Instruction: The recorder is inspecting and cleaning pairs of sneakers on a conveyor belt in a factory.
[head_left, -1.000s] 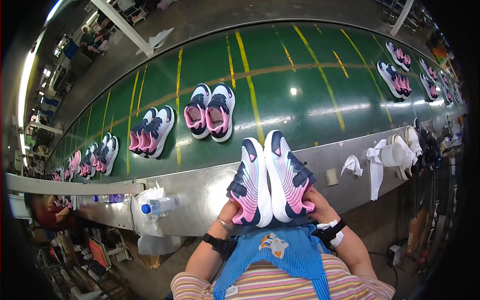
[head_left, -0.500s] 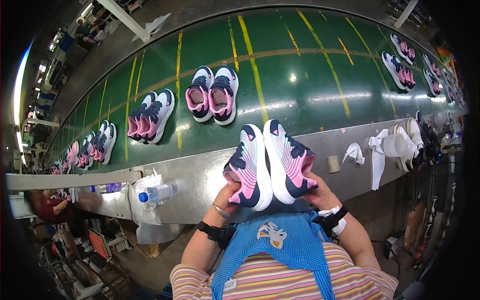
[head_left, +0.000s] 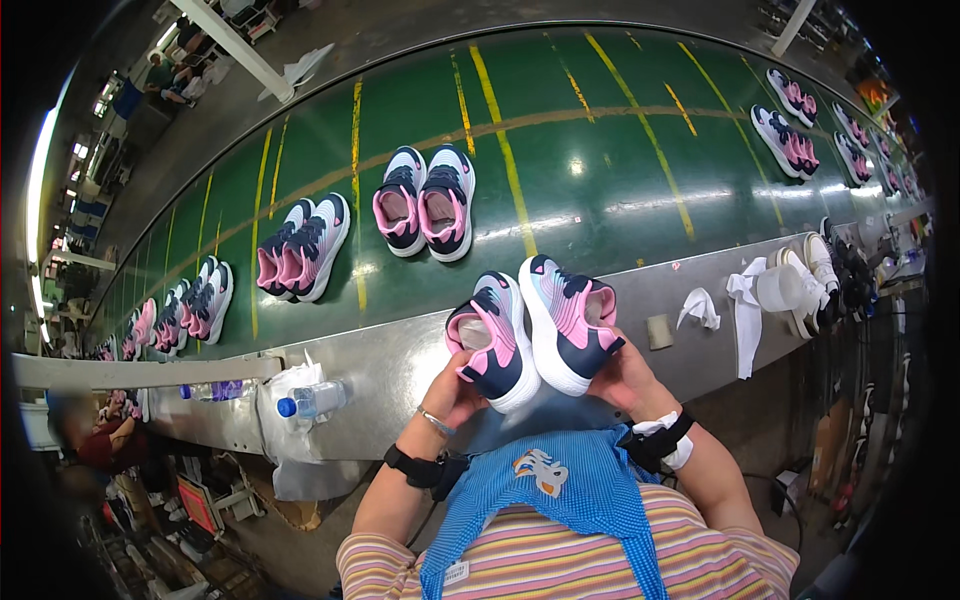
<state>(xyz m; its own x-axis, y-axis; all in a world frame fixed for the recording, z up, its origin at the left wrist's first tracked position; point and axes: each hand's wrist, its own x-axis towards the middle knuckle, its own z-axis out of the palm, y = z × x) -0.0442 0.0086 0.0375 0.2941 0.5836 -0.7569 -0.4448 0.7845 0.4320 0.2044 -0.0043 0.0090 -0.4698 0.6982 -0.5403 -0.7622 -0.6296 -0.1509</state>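
We have a pair of navy-and-pink sneakers up over the steel ledge (head_left: 400, 365), left shoe (head_left: 492, 340) cupped in our left hand (head_left: 452, 392), right shoe (head_left: 568, 322) gripped by our right hand (head_left: 622, 372), fingers curled around the heels, openings tilted toward us, seemingly for checking. More pairs ride the green conveyor (head_left: 600, 150) beyond.

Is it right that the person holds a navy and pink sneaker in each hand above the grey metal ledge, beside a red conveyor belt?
Not quite: the conveyor belt is green, as the head view shows. The left hand and right hand each hold a navy and pink sneaker above the grey metal ledge.
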